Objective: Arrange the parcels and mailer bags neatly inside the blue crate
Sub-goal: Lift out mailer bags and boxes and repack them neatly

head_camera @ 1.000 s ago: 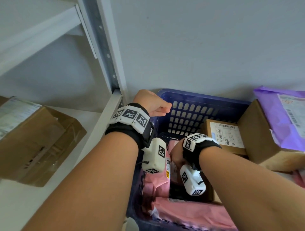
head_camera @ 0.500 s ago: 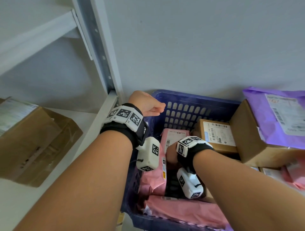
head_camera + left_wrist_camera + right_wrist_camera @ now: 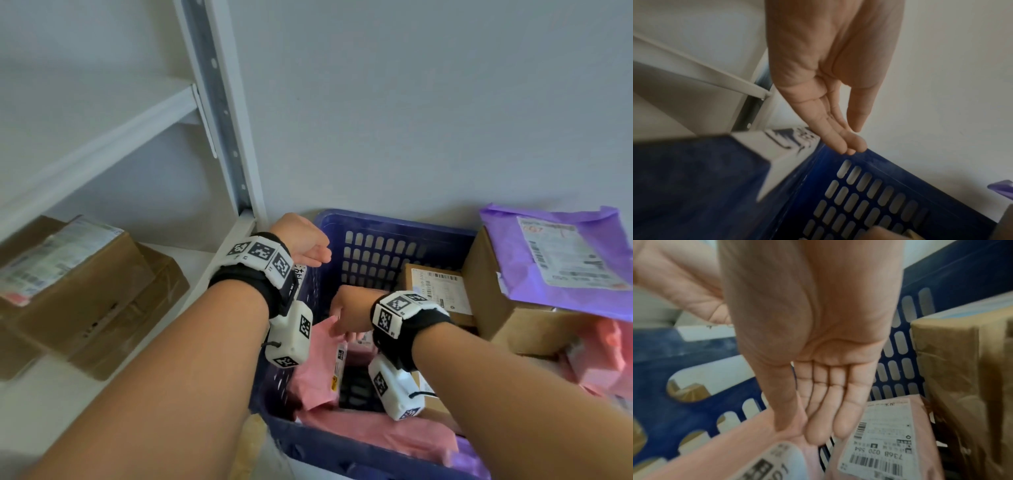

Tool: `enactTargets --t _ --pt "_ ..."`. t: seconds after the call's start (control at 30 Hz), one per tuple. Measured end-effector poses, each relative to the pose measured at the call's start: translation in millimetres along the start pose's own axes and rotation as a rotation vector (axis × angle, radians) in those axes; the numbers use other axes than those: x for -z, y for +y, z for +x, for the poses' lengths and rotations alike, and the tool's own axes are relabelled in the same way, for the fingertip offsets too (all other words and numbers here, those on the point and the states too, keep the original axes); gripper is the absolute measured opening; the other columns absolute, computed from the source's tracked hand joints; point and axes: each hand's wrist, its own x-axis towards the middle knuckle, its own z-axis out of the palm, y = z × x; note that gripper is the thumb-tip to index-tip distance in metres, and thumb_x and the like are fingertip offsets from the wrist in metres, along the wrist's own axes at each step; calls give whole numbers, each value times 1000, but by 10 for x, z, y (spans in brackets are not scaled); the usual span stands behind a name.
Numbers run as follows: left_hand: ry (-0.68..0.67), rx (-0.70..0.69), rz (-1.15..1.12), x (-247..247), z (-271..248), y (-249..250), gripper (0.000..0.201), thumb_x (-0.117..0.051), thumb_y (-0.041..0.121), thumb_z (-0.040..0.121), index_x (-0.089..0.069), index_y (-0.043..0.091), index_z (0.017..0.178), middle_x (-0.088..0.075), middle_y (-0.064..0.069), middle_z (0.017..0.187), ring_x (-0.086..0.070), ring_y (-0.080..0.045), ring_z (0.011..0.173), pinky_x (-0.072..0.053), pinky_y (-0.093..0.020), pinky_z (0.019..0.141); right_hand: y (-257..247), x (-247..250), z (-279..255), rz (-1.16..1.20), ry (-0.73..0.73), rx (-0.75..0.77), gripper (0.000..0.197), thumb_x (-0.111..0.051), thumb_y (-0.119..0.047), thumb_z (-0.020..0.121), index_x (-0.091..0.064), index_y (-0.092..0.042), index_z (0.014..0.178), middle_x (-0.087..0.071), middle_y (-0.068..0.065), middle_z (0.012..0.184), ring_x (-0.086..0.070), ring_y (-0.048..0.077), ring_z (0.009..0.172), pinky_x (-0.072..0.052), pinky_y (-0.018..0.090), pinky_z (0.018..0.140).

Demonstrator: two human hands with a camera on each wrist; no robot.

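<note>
The left hand hangs over the far left corner of the blue crate. Its fingers are straight and loose, and it holds nothing. Just under its fingertips is the crate's rim.

The right hand is lower, down inside the crate. Its fingers are straight and close together, and the tips touch the top edge of a pink mailer bag that stands against the crate's left wall. I cannot tell if the thumb pinches that bag.

Just right of this hand lies another pink bag with a white barcode label facing up. Past that, farther right, a brown box stands in the crate. Behind the right wrist sits a small brown parcel with a white label, near the crate's back wall. To the right of it a big brown box leans, with a purple mailer bag on top.

Far left of the left hand, a taped cardboard box sits on a white shelf.
</note>
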Motion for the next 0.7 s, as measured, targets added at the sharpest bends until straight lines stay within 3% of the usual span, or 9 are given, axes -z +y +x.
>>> enactTargets --t 0.03,0.1,0.2,0.27,0.33,0.47,0.57,0.63,0.7 --pt "-3 4 15 -3 -4 1 28 -60 3 92 -56 -3 118 -67 -14 79 -68 -18 67 -58 -28 68 2 -10 2 -76 29 14 13 -65 -25 84 -69 -16 92 -76 3 83 -69 14 67 -59 31 72" --pt "-12 7 54 -9 -58 5 29 -59 4 92 -56 -3 120 -67 -14 81 -67 -19 68 -58 -30 73 1 24 -36 -100 36 16 19 -65 -25 84 -69 -14 100 -71 4 99 -68 18 83 -58 33 77" --pt "-46 14 100 -27 -148 17 31 -56 7 94 -53 -3 124 -65 -12 84 -66 -21 74 -56 -34 84 44 230 -174 214 -2 -1 23 -62 -20 88 -65 -12 109 -63 6 111 -63 21 101 -57 37 88" --pt "-68 19 133 -45 -204 41 34 -54 12 96 -51 -1 128 -64 -10 89 -64 -22 85 -53 -34 90 97 397 -296 551 54 -5 9 -56 -14 90 -63 -11 95 -63 6 94 -64 19 87 -59 34 81" --pt "-89 8 152 -68 -246 76 41 -55 24 97 -49 3 131 -64 -10 102 -62 -22 97 -52 -35 93 171 527 -388 815 160 -42 11 -49 -11 92 -59 -13 89 -63 5 81 -63 18 73 -57 32 69" --pt "-171 -27 74 -103 -283 137 57 -54 52 91 -51 11 131 -62 -8 119 -63 -20 103 -52 -34 94 361 657 -433 1032 390 -169 13 -43 -18 93 -53 -13 87 -63 10 81 -60 22 71 -49 26 60" --pt "-223 -68 85 -118 -266 100 62 -68 62 75 -57 23 122 -65 -1 123 -60 -21 115 -46 -43 104 535 671 -398 1214 533 -231 25 -44 -18 89 -59 1 98 -64 21 92 -62 30 75 -53 33 65" --pt "-235 -71 95 -168 -217 51 75 -78 54 67 -51 23 130 -65 -1 124 -60 -23 116 -46 -46 104 592 663 -436 1304 596 -248 22 -43 -14 92 -59 1 93 -62 19 85 -60 28 69 -52 30 58" --pt "-244 -63 115 -260 -201 31 62 -80 33 75 -49 19 127 -65 -5 124 -61 -25 114 -47 -47 103 629 668 -467 1373 631 -256 20 -41 -10 94 -51 -5 78 -58 15 73 -58 25 61 -50 29 52"
